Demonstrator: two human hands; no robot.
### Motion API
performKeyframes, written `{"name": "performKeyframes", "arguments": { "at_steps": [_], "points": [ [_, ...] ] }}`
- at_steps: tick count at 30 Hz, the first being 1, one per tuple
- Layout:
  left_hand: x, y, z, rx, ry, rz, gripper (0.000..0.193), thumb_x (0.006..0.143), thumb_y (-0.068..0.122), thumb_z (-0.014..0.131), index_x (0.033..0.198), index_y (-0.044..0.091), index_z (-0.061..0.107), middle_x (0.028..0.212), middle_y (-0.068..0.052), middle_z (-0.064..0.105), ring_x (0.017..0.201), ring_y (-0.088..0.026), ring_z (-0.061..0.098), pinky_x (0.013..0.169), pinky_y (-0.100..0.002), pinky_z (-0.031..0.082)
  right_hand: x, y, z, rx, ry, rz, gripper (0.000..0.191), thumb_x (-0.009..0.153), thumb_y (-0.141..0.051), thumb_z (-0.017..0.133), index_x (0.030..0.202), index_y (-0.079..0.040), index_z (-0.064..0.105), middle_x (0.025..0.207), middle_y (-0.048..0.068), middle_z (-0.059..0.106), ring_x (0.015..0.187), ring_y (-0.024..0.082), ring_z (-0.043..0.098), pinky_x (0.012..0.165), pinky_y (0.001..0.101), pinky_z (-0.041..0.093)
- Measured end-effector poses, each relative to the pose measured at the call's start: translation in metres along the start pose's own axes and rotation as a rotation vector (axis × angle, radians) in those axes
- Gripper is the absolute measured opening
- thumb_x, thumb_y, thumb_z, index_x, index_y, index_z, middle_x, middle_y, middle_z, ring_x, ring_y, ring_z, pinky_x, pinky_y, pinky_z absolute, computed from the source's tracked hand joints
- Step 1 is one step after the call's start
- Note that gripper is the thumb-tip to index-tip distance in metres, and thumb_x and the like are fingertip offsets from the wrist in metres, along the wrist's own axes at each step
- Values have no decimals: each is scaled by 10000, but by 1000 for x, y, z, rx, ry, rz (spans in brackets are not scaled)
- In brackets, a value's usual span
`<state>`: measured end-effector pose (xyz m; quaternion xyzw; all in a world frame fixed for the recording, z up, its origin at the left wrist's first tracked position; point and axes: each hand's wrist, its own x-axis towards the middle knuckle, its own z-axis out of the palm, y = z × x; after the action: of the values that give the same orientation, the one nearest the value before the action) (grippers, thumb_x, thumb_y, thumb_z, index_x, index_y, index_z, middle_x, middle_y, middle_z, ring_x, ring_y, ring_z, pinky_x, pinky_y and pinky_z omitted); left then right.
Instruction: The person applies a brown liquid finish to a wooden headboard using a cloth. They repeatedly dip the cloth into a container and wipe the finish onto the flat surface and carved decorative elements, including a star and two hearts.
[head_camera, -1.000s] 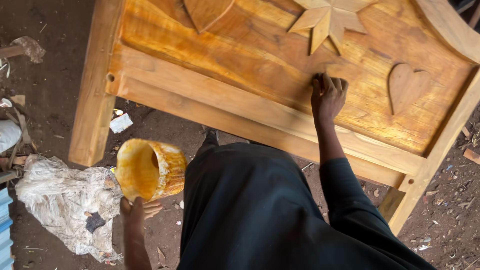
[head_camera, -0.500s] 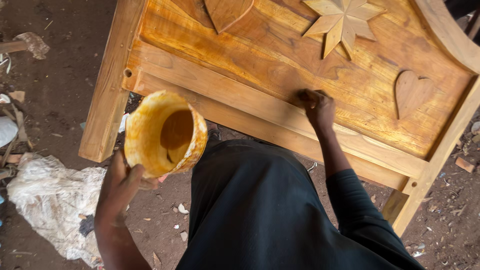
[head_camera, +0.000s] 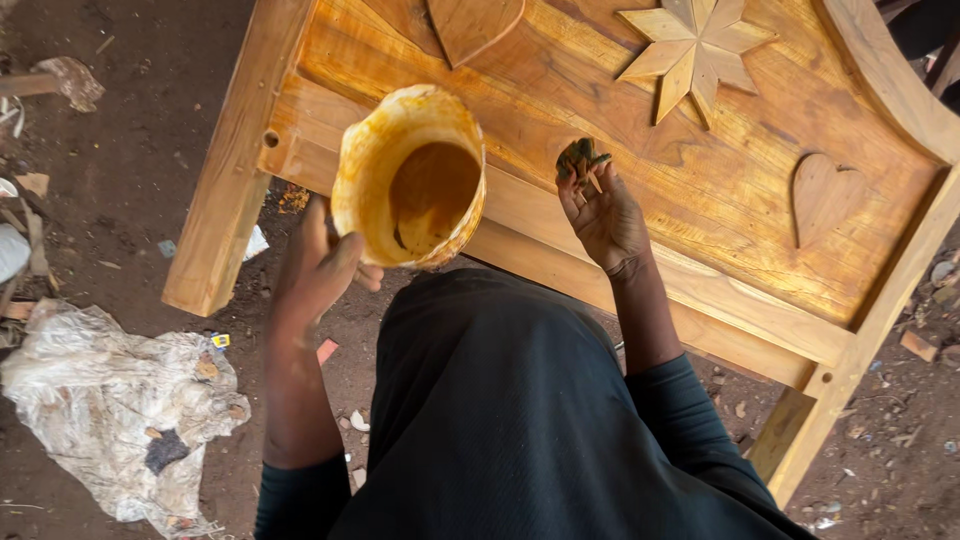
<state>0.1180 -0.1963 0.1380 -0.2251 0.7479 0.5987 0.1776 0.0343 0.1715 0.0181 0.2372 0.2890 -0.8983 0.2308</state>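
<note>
1. Two hands in my feed, both the wearer's own, seen from the head cam looking down.
2. Left hand (head_camera: 318, 268): fingers curled round the base of a stained yellow pot (head_camera: 410, 178), holding it up, tilted, mouth facing the cam. Firm grip, thumb on the near side.
3. Pot: rim ragged, inside coated w/ orange-brown liquid, pooled toward the lower wall. Sits above the lower left part of the panel, just left of the right hand.
4. Right hand (head_camera: 603, 215): palm up, fingers bent together, pinching a small dark wad of rag (head_camera: 581, 159) at the fingertips. Wad looks wet & greenish-brown; can't tell its exact material.
5. Wooden headboard panel (head_camera: 700, 190): lies tilted across the top of view, glossy amber finish w/ darker streaks. The right hand is raised over its middle rail.
6. Carved trim on panel: eight-point star (head_camera: 692, 45) top centre; heart (head_camera: 826, 195) at right; second heart (head_camera: 475, 25) at top, part cut off by the frame edge.
7. Left post (head_camera: 228, 170) of the frame: paler, w/ a small round hole near the joint.
8. Dark garment (head_camera: 510, 420) of the wearer fills the lower centre.
9. Dirt floor (head_camera: 120, 160): crumpled whitish plastic sheet (head_camera: 115, 410) lower left, stained; scraps & wood chips scattered.
</note>
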Motion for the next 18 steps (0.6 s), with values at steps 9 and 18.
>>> {"name": "performKeyframes", "arguments": {
  "at_steps": [9, 18],
  "points": [
    [24, 21, 28, 137, -71, -28, 362, 912, 135, 562, 1228, 14, 432, 871, -198, 742, 594, -224, 759, 574, -352, 611, -12, -7, 16, -238, 72, -193, 262, 1028, -167, 658, 1259, -42, 669, 1162, 149, 715, 1016, 188, 702, 895, 264, 595],
    [54, 1, 58, 452, -81, 294, 516, 848, 199, 659, 1265, 1, 426, 780, -226, 720, 692, -379, 733, 708, -483, 594, -59, -29, 67, -574, 24, -504, 293, 1054, -37, 667, 1344, -21, 628, 1222, 104, 725, 1117, 194, 729, 989, 341, 637]
  ]
}}
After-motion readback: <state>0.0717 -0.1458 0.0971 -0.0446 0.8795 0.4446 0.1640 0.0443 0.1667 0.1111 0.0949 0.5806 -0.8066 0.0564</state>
